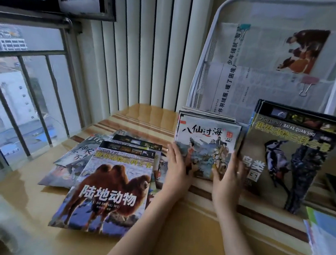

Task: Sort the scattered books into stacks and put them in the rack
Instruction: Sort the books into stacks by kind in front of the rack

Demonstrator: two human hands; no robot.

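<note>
A stack of thin picture books (207,138) stands upright against the white mesh rack (204,56). My left hand (177,167) holds its lower left edge, thumb over the front cover. My right hand (226,177) grips the lower right edge. To the right, taller animal books fronted by a woodpecker cover (286,155) lean in the rack. On the table to the left lies a loose pile topped by a camel-cover book (109,187), with smaller story books (78,153) fanned under it.
The rack is lined with newspaper (266,74) held by binder clips. A window with railing bars (26,97) is at the left, a ribbed radiator (139,45) behind the wooden table (185,238). More printed sheets (326,242) lie at the right edge.
</note>
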